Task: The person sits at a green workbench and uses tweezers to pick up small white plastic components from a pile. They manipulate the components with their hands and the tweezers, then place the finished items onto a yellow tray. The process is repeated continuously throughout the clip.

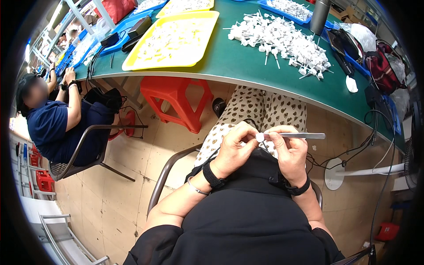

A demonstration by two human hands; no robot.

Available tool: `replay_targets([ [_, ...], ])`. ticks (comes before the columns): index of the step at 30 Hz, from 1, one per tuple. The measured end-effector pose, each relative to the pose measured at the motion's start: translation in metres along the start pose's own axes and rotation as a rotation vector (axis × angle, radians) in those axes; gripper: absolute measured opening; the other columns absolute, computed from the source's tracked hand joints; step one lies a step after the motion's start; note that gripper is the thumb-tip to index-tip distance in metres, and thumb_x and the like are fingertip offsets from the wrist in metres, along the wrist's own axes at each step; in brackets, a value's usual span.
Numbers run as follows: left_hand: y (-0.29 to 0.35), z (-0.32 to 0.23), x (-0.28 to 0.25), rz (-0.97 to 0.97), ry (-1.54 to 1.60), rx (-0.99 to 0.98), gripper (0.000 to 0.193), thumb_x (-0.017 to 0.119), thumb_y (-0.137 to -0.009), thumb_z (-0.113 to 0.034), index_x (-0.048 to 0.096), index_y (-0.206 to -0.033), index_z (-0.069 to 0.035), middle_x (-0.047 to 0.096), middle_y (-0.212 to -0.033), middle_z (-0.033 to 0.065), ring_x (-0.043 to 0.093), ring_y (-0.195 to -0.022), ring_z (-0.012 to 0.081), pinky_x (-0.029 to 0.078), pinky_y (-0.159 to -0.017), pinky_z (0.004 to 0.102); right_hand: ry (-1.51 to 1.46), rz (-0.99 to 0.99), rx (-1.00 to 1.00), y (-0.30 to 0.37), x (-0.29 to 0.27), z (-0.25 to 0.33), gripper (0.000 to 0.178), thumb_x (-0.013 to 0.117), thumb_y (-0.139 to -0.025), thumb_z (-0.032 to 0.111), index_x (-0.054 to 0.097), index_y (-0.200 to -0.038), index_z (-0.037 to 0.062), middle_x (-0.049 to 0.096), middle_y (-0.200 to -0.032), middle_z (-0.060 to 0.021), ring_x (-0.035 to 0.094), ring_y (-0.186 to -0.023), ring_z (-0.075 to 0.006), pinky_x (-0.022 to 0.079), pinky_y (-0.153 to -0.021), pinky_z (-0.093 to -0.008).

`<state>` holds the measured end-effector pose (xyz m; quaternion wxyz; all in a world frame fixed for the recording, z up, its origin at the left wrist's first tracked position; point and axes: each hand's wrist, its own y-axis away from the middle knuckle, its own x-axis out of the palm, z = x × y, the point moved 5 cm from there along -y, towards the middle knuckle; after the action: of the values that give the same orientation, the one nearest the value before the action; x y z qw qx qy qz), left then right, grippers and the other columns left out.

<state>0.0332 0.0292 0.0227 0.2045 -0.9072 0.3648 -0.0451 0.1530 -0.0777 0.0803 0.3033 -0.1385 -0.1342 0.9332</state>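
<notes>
Left hand (236,148) is pinching a white piece (260,137) above the lap (247,106); right hand (289,152) is gripping a metal tool (311,136). Fingers (277,141) are partly covering both. Beyond, a yellow tray (194,62) and white pile (276,39) are occupying the table (225,57); a fan (411,163) is showing only partly.

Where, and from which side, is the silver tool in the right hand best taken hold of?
Probably by the outer end of the silver tool, coming from the right: that slim, straight end juts past the right hand, which covers part of the rest, and lies away from the small white piece at the left hand.
</notes>
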Motion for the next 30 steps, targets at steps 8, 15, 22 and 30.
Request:
replay_targets([
  [8,0.0003,0.0008,-0.0004,-0.001,-0.001,0.005,0.009,0.073,-0.096,-0.007,0.065,-0.098,-0.003,0.066,-0.089,0.0023,0.066,-0.075,0.0084,0.052,-0.064,0.0222,-0.084,-0.018,0.025,0.0000,0.0013,-0.0011,0.007,0.069,-0.098,0.002,0.072,-0.099,-0.0039,0.074,-0.090,-0.0074,0.070,-0.078,-0.0132,0.055,-0.071,-0.0262],
  [15,-0.0004,-0.0003,-0.0002,-0.008,-0.029,0.018,0.009,0.074,-0.095,-0.006,0.065,-0.096,-0.004,0.065,-0.088,0.0024,0.065,-0.074,0.0083,0.051,-0.063,0.0224,-0.075,-0.016,0.031,0.0005,0.0013,-0.0014,0.007,0.069,-0.098,0.002,0.072,-0.099,-0.0042,0.074,-0.090,-0.0068,0.069,-0.079,-0.0116,0.056,-0.072,-0.0259],
  [22,-0.0010,-0.0031,-0.0004,-0.013,-0.052,0.033,0.010,0.075,-0.094,-0.005,0.065,-0.095,-0.004,0.065,-0.087,0.0023,0.064,-0.073,0.0080,0.051,-0.062,0.0222,-0.062,-0.016,0.026,0.0006,0.0015,-0.0005,0.008,0.068,-0.098,0.002,0.071,-0.100,-0.0048,0.074,-0.089,-0.0082,0.070,-0.079,-0.0127,0.057,-0.072,-0.0264],
  [30,0.0000,-0.0013,-0.0001,-0.009,-0.035,0.010,0.010,0.073,-0.096,-0.006,0.064,-0.095,-0.003,0.065,-0.087,0.0023,0.066,-0.072,0.0083,0.052,-0.062,0.0216,-0.062,-0.005,-0.021,0.0003,0.0009,-0.0040,0.008,0.068,-0.099,0.003,0.071,-0.100,-0.0044,0.075,-0.088,-0.0086,0.072,-0.080,-0.0142,0.057,-0.072,-0.0265],
])
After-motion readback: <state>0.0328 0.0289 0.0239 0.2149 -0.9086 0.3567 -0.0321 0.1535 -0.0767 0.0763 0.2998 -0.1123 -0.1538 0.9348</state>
